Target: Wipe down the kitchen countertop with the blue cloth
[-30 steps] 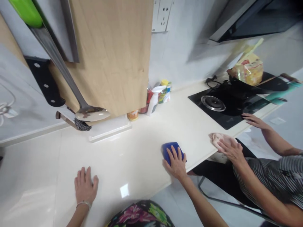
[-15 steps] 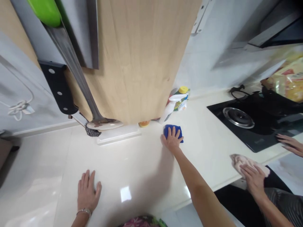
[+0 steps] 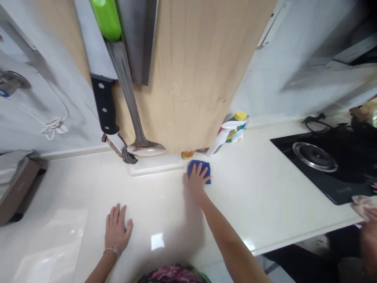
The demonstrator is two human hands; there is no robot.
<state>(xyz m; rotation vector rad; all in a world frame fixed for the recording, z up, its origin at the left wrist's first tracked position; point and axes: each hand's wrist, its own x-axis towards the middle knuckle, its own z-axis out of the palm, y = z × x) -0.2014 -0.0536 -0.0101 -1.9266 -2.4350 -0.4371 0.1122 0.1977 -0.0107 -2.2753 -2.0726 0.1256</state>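
White kitchen counter (image 3: 253, 188), black stove (image 3: 344, 184) at right — right hand (image 3: 196, 180), fingers spread, has slid the blue cloth (image 3: 207, 168) leftward; left hand (image 3: 117, 230) flat, fingers slightly spread.

Blue cloth (image 3: 207, 166) under right hand (image 3: 196, 184) now away from the counter (image 3: 250, 188) front, beside the white board (image 3: 157, 167), closer sideways to left hand (image 3: 117, 231)

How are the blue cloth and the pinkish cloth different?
The blue cloth is dark; the pinkish cloth is pale. The blue cloth lies under the right hand, while another person's hand touches the pinkish one. The blue one looks fairly flat; the pinkish one looks crumpled, at the edge near the stove. Both are on the counter.
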